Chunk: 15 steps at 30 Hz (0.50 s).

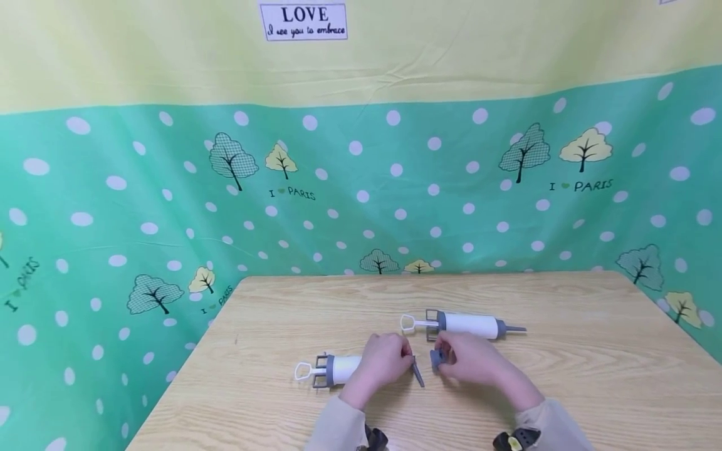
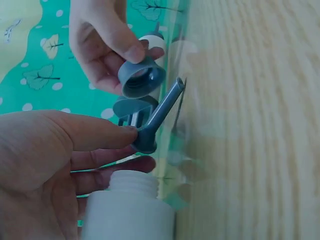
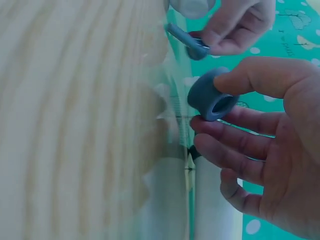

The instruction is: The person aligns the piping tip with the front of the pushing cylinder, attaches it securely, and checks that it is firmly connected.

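Note:
My left hand (image 1: 386,358) pinches a grey nozzle (image 2: 162,111) between thumb and fingers by its wider base, its narrow tube pointing away from the fingers. In my right hand (image 1: 470,358) is a grey ring cap (image 3: 214,95), gripped by thumb and fingertips, with its threaded inside showing in the left wrist view. The two parts are apart, a short gap between them. Beneath the left hand lies a white-barrelled caulking-gun-like syringe (image 1: 345,369); its bare threaded neck (image 2: 134,182) shows in the left wrist view.
Behind the right hand a second white syringe (image 1: 470,326) lies on the wooden table (image 1: 271,319), with a grey nozzle fitted at its right end and a white pull handle at its left. A green and yellow patterned cloth (image 1: 338,156) hangs behind the table.

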{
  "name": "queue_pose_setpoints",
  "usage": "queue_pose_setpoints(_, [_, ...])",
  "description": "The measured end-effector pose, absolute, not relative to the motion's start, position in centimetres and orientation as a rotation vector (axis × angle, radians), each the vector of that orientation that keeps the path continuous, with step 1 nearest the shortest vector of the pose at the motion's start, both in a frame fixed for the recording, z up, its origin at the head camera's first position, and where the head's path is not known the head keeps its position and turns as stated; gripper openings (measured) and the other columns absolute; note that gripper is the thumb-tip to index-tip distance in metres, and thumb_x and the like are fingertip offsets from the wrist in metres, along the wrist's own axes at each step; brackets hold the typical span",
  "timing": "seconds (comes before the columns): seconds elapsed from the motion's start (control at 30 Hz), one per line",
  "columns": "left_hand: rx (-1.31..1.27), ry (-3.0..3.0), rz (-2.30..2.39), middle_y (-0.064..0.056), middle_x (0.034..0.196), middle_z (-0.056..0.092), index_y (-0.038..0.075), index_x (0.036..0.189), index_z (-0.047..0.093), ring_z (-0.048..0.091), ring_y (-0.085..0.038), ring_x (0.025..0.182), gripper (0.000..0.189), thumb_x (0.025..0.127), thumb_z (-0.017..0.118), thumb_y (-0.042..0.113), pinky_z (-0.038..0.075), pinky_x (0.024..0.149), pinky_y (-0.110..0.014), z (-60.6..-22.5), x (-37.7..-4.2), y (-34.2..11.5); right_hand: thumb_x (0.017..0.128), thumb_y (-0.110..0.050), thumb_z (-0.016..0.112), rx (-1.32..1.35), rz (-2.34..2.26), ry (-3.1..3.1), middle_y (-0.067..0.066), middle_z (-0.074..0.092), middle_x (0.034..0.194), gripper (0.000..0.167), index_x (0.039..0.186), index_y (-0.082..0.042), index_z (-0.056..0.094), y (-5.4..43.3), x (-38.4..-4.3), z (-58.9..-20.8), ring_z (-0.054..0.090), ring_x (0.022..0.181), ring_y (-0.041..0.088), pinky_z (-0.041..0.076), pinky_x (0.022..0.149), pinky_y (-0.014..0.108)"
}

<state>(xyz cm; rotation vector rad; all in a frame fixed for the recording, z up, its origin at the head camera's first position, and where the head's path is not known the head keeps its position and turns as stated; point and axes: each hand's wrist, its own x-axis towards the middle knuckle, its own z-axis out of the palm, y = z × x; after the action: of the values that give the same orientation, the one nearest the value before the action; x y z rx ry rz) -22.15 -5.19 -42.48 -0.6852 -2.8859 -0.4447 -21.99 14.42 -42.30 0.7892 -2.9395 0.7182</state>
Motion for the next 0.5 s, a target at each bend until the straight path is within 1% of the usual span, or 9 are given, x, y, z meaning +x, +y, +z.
queue_pose_setpoints(0.17, [-0.647, -2.83, -0.557, 0.015, 0.066, 0.062, 0.021, 0.072, 0.068, 0.053, -0.003, 0.061, 0.008, 0.079, 0.067, 0.023, 0.041, 0.073, -0.033, -42.1, -22.5, -5.2, 0.066, -0.018, 0.068, 0.757, 0.738, -2.911, -0.011, 0.056, 0.076, 0.028, 0.091, -0.019, 0.055, 14.3, -22.1, -42.6, 0.045, 0.058, 0.0, 0.038, 0.053, 0.019])
queue_pose_setpoints(0.33, [-0.589, -2.74, -0.596, 0.014, 0.07, 0.065, 0.021, 0.075, 0.067, 0.056, -0.003, 0.064, 0.005, 0.078, 0.068, 0.024, 0.042, 0.071, -0.029, -41.6, -22.5, -5.4, 0.064, -0.017, 0.069, 0.74, 0.762, -2.861, -0.01, 0.054, 0.072, 0.034, 0.093, -0.019, 0.054, 14.2, -22.2, -42.9, 0.046, 0.062, 0.002, 0.039, 0.055, 0.019])
queue_pose_setpoints(0.4, [-0.579, -2.703, -0.599, 0.013, 0.071, 0.065, 0.021, 0.075, 0.067, 0.055, -0.003, 0.064, 0.005, 0.078, 0.068, 0.025, 0.041, 0.07, -0.028, -41.5, -22.6, -5.5, 0.064, -0.016, 0.068, 0.753, 0.8, -2.846, -0.01, 0.056, 0.077, 0.036, 0.097, -0.018, 0.056, 14.2, -22.2, -43.0, 0.049, 0.065, 0.003, 0.04, 0.056, 0.019])
queue_pose_setpoints(0.5, [-0.558, -2.649, -0.613, 0.012, 0.072, 0.065, 0.021, 0.076, 0.067, 0.055, -0.003, 0.065, 0.004, 0.078, 0.068, 0.024, 0.042, 0.071, -0.028, -41.4, -22.6, -5.5, 0.067, -0.014, 0.068, 0.772, 0.89, -2.829, -0.009, 0.059, 0.089, 0.041, 0.107, -0.013, 0.059, 14.2, -22.3, -42.9, 0.053, 0.071, 0.004, 0.044, 0.061, 0.019])
